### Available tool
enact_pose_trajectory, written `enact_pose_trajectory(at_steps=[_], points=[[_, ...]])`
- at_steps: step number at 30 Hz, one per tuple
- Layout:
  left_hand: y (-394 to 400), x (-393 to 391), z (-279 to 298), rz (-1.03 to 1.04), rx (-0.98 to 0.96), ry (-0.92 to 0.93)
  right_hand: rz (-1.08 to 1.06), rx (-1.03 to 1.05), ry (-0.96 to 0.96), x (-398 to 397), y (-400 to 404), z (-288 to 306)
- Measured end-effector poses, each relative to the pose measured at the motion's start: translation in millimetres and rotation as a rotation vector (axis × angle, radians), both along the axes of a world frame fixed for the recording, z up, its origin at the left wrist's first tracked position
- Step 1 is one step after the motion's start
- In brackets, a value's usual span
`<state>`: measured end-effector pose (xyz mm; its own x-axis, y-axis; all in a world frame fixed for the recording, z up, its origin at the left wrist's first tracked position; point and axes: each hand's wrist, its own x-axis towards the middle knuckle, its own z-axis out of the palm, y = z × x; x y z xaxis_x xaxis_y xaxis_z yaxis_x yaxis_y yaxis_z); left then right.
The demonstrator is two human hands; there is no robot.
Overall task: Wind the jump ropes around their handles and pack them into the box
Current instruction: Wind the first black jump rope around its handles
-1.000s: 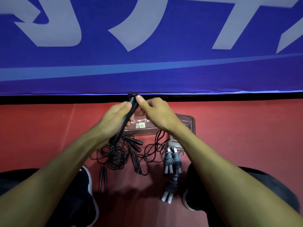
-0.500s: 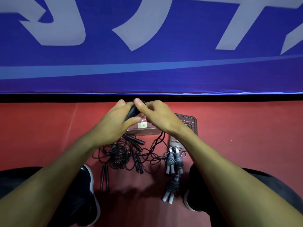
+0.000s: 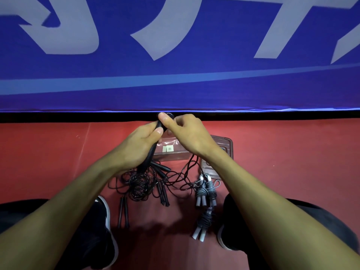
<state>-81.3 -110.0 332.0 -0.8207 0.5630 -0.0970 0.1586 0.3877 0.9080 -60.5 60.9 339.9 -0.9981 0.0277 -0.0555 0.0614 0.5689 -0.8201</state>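
Observation:
My left hand [image 3: 136, 147] grips a pair of black jump rope handles [image 3: 151, 154], held slanting up and away from me. My right hand [image 3: 191, 135] pinches the top end of those handles with thumb and fingers; a black cord [image 3: 191, 162] hangs from under it to the floor. A tangle of black rope [image 3: 140, 184] with more black handles lies below my hands. Two wound grey ropes [image 3: 206, 190] with pale handles lie to the right, with a third wound grey rope [image 3: 204, 221] nearer me. The clear box [image 3: 175, 152] sits behind, partly hidden by my hands.
A separate pair of black handles [image 3: 123, 213] lies on the red floor at the left. My dark shoes [image 3: 105, 230] flank the ropes on both sides. A blue banner [image 3: 175, 75] with pale lettering stands just beyond the box.
Both hands have lifted the black handles higher and further away, and the handles now stick out below my left hand again. The ropes on the floor have not moved.

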Motion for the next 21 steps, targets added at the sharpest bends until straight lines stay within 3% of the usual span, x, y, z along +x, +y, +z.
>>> enact_pose_trajectory(at_steps=[10,12,15,21], points=[[-5.3,1.0,4.0,-0.033,-0.222,0.267,0.051,0.043,-0.014,2.6,-2.5,-6.1],[-4.9,1.1,3.9,0.012,-0.182,0.255,0.068,0.040,-0.012,1.4,-3.5,-5.8],[-6.4,-3.4,4.5,0.078,-0.126,0.159,0.104,0.015,0.014,0.8,-7.3,-3.8],[-10.9,-4.5,5.9,0.013,0.025,-0.298,0.053,-0.149,0.077,-4.5,-4.9,-5.5]])
